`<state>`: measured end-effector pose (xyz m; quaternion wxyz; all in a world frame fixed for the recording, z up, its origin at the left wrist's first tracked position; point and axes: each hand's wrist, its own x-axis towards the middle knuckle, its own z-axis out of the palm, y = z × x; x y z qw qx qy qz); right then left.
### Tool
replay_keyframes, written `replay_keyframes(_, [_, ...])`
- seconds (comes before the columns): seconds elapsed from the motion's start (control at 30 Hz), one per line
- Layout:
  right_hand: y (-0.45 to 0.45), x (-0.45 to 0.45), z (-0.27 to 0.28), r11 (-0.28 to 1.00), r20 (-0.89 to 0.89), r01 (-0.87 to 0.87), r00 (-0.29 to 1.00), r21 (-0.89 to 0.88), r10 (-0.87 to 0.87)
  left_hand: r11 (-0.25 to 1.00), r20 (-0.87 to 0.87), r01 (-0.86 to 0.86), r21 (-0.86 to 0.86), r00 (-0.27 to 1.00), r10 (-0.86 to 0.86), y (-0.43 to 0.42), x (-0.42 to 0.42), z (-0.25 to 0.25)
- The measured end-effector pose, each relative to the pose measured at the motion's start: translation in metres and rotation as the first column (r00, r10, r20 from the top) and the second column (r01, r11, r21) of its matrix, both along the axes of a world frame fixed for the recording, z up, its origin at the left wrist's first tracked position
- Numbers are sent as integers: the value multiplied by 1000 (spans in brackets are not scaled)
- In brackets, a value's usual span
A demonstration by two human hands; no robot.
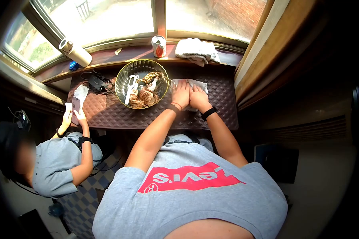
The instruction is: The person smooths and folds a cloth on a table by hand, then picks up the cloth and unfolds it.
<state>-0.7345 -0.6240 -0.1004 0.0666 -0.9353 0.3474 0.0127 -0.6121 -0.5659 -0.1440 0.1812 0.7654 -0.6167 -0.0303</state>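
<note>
Both my hands lie side by side on a whitish cloth point(201, 84) on the brown quilted table cover. My left hand point(181, 95) rests flat, its fingers stretched out toward the window. Close against it, my right hand point(199, 98) also has its fingers extended over the cloth. Part of the cloth is hidden under the hands. Just left of my left hand stands a glass bowl point(123, 85) with a yellowish rim. It holds a white peeler-like tool point(130, 89) and bundles of brown and golden strands point(147, 96).
A can point(158, 46), a folded towel point(197, 51) and a cream bottle point(76, 53) stand along the windowsill. Black cables point(96, 83) lie left of the bowl. At the table's left end another person point(60, 163) holds a phone point(75, 109).
</note>
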Motion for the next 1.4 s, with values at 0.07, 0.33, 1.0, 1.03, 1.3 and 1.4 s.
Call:
replay_keyframes(0.07, [9, -8, -6, 1000, -1, 2, 1000, 7, -2, 1000, 21, 16, 8, 1000, -17, 11, -7, -4])
replay_keyframes(0.33, [33, -31, 24, 994, -97, -4, 995, 110, 15, 986, -70, 98, 136, 994, -89, 40, -23, 40])
replay_keyframes(1.0, [48, -110, 10, 988, -23, 27, 999, 155, -24, 965, 118, 242, 105, 960, -254, 42, -93, 41])
replay_keyframes(1.03, [32, -110, 7, 988, -31, 10, 1000, 151, -6, 970, 134, 221, 102, 963, -234, 30, -96, 40])
replay_keyframes(1.3, [-80, -94, -18, 976, -17, -150, 988, 158, 155, 990, 109, 37, 139, 993, -52, -52, -99, 21])
replay_keyframes(1.4, [-112, -74, -11, 969, -32, -198, 978, 150, 205, 995, 140, -39, 88, 990, 27, -81, -85, 16])
